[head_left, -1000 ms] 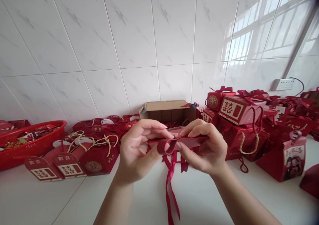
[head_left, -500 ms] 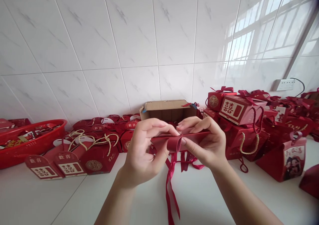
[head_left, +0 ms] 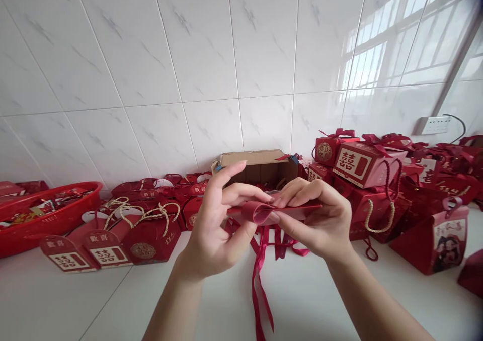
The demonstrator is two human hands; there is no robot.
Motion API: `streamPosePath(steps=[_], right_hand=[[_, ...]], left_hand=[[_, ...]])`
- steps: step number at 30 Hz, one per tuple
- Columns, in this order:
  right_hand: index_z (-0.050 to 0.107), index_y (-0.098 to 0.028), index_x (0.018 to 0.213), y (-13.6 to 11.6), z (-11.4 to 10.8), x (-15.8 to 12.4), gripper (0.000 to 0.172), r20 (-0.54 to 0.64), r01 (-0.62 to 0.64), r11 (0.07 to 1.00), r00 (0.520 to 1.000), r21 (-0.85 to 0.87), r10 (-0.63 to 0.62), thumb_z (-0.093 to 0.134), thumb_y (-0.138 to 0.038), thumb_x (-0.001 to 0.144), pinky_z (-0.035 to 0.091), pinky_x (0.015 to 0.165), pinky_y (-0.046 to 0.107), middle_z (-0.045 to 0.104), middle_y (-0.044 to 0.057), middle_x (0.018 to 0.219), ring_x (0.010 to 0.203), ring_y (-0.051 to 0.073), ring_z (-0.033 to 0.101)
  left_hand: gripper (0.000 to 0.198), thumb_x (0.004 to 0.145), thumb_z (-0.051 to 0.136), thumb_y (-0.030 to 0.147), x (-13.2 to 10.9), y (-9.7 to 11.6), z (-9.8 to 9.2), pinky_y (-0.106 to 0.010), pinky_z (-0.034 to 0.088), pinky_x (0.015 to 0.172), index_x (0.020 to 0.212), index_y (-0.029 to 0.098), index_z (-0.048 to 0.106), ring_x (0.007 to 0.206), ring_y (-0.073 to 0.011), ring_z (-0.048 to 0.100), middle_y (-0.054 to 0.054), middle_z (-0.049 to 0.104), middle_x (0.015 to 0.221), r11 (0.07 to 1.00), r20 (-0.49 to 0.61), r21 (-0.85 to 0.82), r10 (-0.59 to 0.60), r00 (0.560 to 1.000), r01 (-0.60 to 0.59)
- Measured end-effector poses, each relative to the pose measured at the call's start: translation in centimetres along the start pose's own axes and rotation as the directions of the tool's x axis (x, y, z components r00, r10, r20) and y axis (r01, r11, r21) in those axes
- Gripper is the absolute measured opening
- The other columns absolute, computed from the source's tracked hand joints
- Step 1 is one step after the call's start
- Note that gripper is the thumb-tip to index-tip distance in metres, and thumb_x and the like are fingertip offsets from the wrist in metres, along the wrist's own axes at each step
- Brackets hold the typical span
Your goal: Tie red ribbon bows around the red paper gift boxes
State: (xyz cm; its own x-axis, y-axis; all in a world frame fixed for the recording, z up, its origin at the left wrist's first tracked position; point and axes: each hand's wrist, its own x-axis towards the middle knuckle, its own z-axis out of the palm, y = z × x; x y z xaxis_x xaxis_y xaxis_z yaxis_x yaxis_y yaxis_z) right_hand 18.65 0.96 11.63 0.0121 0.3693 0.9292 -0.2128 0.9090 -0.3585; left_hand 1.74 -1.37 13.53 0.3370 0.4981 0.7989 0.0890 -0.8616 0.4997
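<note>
Both hands are raised in the middle of the view at a dark red ribbon (head_left: 250, 213), which curls into a loop over the edge of a flat red card-like piece (head_left: 307, 211). My left hand (head_left: 216, 230) has its thumb under the loop and a fingertip above it, with the index finger lifted. Between thumb and fingers, my right hand (head_left: 324, 223) pinches the ribbon against the piece on the right of the loop. Long ribbon tails (head_left: 260, 280) trail below onto the white table. Whether the piece belongs to a box is hidden.
Red gift boxes with rope handles (head_left: 151, 235) stand at the left, beside a red plastic basket (head_left: 86, 192) of small packets. An opened cardboard carton (head_left: 260, 157) is behind my hands. Stacked red gift boxes (head_left: 352, 165) fill the right. A tiled wall (head_left: 204, 54) closes the back.
My left index finger has lifted up off the piece. The ribbon loop has shifted left and turned, showing its opening, and my right hand has moved slightly right.
</note>
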Motion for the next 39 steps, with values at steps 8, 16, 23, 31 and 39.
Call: streamPosePath(steps=[8, 16, 23, 31, 39], right_hand=[[0.054, -0.020, 0.072, 0.4, 0.0, 0.0, 0.028, -0.056, -0.036, 0.999, 0.998, 0.033, 0.038, 0.076, -0.005, 0.066, 0.057, 0.061, 0.032, 0.065, 0.000, 0.071, 0.066, 0.016, 0.065], [0.047, -0.022, 0.075, 0.8, 0.7, -0.3, 0.034, -0.149, -0.191, 0.980, 0.969, 0.060, 0.198, 0.077, -0.008, 0.065, 0.054, 0.059, 0.027, 0.065, -0.003, 0.068, 0.062, 0.013, 0.063], [0.063, -0.021, 0.086, 0.1, -0.6, 0.8, 0.022, 0.095, -0.463, 0.884, 0.879, -0.058, 0.467, 0.078, -0.021, 0.070, 0.054, 0.069, 0.024, 0.068, 0.000, 0.083, 0.078, 0.014, 0.065], [0.075, -0.021, 0.091, -3.0, -4.7, 1.5, 0.019, 0.360, -0.632, 0.758, 0.677, -0.161, 0.642, 0.069, -0.035, 0.080, 0.057, 0.068, 0.029, 0.073, 0.006, 0.091, 0.083, 0.021, 0.069], [0.075, -0.012, 0.100, -9.1, -16.5, 4.5, 0.039, -0.619, -0.427, 0.569, 0.761, -0.703, -0.193, 0.075, -0.040, 0.071, 0.047, 0.056, 0.029, 0.065, 0.006, 0.074, 0.059, 0.013, 0.058]], left_hand=[[0.049, 0.083, 0.059, 0.007, 0.1, 0.1, 1.0, -0.025, 0.058, 0.065, 0.125, 0.024, 0.038, 0.083, -0.0160, 0.066, -0.003, 0.065, 0.089, 0.993, -0.123, 0.120, 0.021, 0.992, -0.006], [0.038, 0.084, 0.060, 0.014, 0.3, -0.2, 1.6, -0.029, 0.056, 0.068, 0.116, 0.024, 0.041, 0.076, -0.0165, 0.067, -0.002, 0.064, 0.086, 0.983, -0.210, 0.158, -0.056, 0.976, 0.091], [0.036, 0.086, 0.058, 0.016, 0.2, -0.2, 0.4, -0.032, 0.054, 0.073, 0.114, 0.025, 0.036, 0.077, -0.0150, 0.064, 0.000, 0.062, 0.085, 0.967, -0.146, 0.194, -0.135, 0.980, 0.162], [0.076, 0.078, 0.065, 0.013, 0.3, 0.4, 0.8, -0.043, 0.049, 0.093, 0.139, 0.028, 0.023, 0.110, -0.0234, 0.056, -0.008, 0.056, 0.114, 0.957, -0.136, 0.288, 0.071, 0.988, -0.030], [0.075, 0.064, 0.068, 0.011, 1.1, 1.4, -1.3, -0.046, 0.051, 0.086, 0.130, 0.033, 0.039, 0.107, -0.0246, 0.056, -0.004, 0.056, 0.104, 0.976, -0.289, 0.179, 0.176, 0.941, -0.128]])
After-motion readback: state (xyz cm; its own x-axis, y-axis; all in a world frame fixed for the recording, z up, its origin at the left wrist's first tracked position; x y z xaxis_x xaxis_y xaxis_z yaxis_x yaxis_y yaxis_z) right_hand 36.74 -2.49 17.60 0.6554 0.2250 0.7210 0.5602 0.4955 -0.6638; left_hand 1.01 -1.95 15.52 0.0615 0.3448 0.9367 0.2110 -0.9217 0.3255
